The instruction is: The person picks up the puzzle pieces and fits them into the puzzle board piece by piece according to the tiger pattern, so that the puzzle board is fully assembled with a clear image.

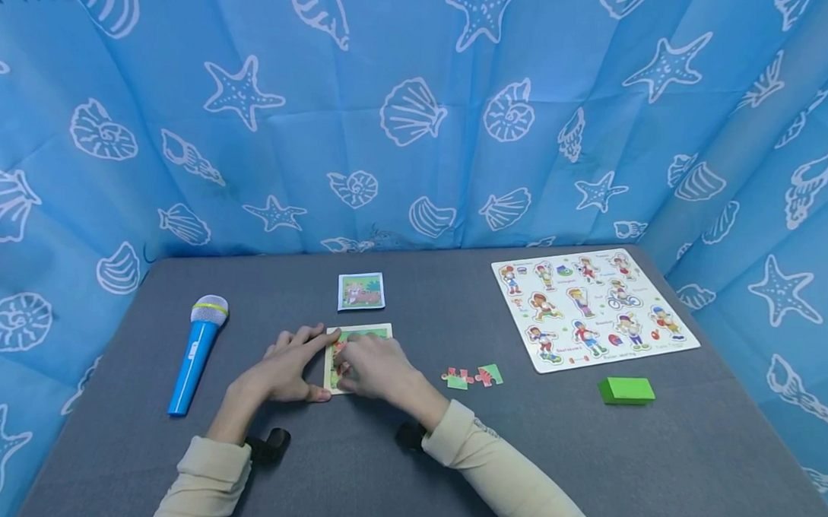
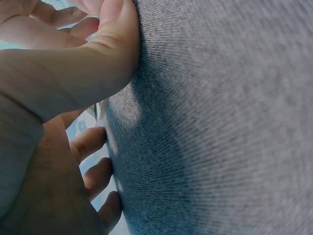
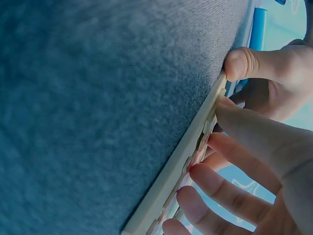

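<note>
Puzzle [image 1: 362,329] — under right grip [image 1: 377,370], left grip [image 1: 283,368] alongside (touching)

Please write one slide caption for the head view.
Left hand and right hand touch a small jigsaw board; loose pieces lie to its right.

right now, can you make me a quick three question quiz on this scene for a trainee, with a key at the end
1. Multiple choice. In the head view, which thing lies nearest the green block?
A) blue microphone
B) white picture board
C) small square picture

2. True or false. In the head view, the loose jigsaw pieces lie to the left of the white picture board.

3. Short answer. What do the left hand and the right hand both touch?

Key
1. B
2. True
3. The cream-edged puzzle
</note>
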`<action>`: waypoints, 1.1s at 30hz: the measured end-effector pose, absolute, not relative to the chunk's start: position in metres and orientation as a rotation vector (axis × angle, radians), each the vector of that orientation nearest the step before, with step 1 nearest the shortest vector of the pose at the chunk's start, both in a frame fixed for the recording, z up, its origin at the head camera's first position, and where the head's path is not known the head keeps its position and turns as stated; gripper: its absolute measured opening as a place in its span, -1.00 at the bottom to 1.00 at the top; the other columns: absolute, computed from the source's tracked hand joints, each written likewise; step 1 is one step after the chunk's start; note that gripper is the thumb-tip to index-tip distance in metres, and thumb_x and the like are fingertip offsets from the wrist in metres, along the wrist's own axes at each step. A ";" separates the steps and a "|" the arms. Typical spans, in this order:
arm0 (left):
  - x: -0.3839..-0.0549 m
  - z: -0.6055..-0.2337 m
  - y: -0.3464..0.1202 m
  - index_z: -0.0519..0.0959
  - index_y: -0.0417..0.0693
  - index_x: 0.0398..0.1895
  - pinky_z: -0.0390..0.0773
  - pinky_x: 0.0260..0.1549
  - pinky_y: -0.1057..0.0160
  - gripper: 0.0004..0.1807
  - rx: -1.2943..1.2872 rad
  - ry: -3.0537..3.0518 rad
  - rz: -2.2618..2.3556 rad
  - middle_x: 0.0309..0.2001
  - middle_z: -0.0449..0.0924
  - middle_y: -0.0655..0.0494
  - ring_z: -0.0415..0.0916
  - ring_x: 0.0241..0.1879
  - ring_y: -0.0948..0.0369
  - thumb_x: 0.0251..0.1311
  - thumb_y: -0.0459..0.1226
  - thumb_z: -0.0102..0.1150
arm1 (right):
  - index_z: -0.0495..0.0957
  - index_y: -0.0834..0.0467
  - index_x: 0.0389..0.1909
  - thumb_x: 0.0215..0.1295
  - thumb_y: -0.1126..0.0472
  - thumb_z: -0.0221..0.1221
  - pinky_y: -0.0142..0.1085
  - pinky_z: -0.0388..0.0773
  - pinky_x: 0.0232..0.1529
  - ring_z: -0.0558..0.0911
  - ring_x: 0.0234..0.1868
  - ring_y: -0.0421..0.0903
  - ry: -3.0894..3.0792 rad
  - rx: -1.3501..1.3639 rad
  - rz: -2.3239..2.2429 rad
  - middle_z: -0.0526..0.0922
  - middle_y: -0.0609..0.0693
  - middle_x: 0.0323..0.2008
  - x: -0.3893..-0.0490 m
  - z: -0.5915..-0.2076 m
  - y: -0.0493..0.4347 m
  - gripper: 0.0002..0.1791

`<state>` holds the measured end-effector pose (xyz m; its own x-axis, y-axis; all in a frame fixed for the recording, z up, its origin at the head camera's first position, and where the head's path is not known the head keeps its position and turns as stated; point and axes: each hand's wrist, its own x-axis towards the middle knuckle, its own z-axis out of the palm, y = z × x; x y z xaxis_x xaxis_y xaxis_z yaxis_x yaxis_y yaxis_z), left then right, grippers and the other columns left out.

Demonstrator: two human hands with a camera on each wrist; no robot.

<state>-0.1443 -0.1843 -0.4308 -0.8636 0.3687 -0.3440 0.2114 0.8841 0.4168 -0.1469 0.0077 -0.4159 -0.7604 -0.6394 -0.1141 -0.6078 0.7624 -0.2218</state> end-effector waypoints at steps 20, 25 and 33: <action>-0.145 -0.432 -0.185 0.15 0.16 0.62 0.29 0.25 -0.31 0.06 0.423 2.627 0.515 0.62 0.03 -0.18 0.19 0.29 -0.16 0.09 0.04 0.51 | 0.81 -0.08 -0.15 0.23 -0.03 0.44 -0.30 0.61 -0.29 0.68 -0.15 -0.20 2.753 -0.905 -0.367 0.74 -0.14 -0.12 -0.148 -0.419 0.003 -0.79; -0.146 -0.434 -0.184 0.15 0.18 0.62 0.30 0.24 -0.30 0.06 0.408 2.625 0.503 0.62 0.03 -0.17 0.20 0.28 -0.14 0.08 0.05 0.51 | 0.78 -0.03 -0.05 0.26 0.04 0.42 -0.36 0.48 -0.40 0.59 -0.26 -0.27 2.732 -0.905 -0.461 0.74 -0.12 -0.16 -0.151 -0.420 0.006 -0.74; -0.145 -0.431 -0.184 0.15 0.18 0.62 0.29 0.24 -0.30 0.06 0.408 2.623 0.519 0.62 0.03 -0.17 0.20 0.27 -0.13 0.08 0.03 0.51 | 0.82 0.05 -0.18 0.28 0.13 0.41 -0.41 0.48 -0.40 0.58 -0.30 -0.26 2.702 -0.918 -0.531 0.76 -0.09 -0.21 -0.151 -0.417 0.008 -0.85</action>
